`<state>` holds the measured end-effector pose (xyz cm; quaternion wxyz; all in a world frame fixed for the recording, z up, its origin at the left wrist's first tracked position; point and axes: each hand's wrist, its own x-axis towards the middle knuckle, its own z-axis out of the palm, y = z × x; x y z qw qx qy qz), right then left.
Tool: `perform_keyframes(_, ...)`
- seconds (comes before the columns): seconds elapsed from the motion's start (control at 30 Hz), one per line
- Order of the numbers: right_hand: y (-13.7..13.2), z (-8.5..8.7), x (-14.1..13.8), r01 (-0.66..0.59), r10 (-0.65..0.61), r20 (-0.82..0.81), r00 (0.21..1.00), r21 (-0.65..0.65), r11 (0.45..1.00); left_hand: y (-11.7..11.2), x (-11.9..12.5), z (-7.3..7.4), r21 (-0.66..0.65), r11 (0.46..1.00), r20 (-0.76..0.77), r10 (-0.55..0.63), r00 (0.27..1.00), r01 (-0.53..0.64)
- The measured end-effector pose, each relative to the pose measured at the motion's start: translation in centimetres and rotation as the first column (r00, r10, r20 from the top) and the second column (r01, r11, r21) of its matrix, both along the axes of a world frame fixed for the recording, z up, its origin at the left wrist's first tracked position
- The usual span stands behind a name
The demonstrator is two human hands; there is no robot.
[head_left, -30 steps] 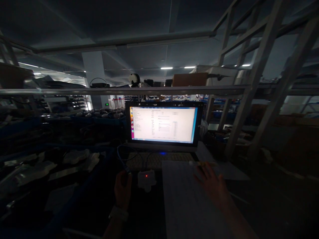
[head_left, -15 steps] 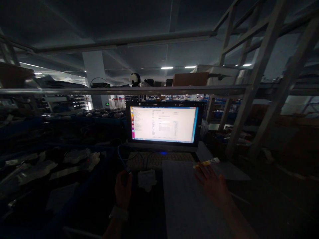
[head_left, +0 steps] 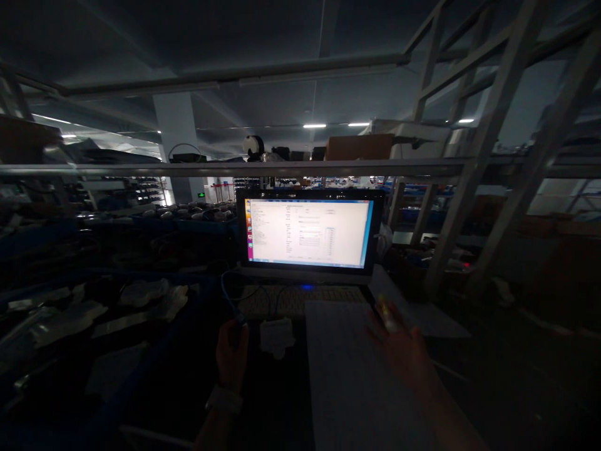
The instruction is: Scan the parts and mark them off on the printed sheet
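Blue cable, its end pinched by the left hand, loops by the left end of the keyboard; a tug could snag it there or, if connected, drag the white device just left of the paper sheet. Right hand, fingers spread near the sheet's far right corner, has a yellow-and-white item against them; whether gripped cannot be told, so a slip is possible. Blue bin limits leftward room; the worktop's near edge is lost in darkness.
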<state>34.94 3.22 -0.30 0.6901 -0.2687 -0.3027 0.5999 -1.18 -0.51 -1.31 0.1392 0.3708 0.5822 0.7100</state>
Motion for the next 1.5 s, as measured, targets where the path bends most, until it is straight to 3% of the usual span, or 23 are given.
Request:
perform_keyframes(0.23, 0.3, -0.7, 0.4, -0.066, 0.063, 0.039, 0.997, 0.101, 0.993, -0.3, 0.0, 0.5, 0.011, 1.0, -0.056, 0.015, 0.998, -0.014)
perform_keyframes(0.43, -0.4, 0.1, 0.4, -0.045, 0.042, 0.028, 0.999, 0.084, 0.995, 0.0, -0.1, 0.5, -0.007, 0.997, -0.116, 0.077, 0.99, -0.078)
perform_keyframes(1.5, -0.8, 0.7, 0.5, -0.062, 0.058, 0.042, 0.997, 0.104, 0.993, -0.3, 0.2, 1.1, -0.079, 0.991, -0.172, 0.097, 0.98, -0.112)
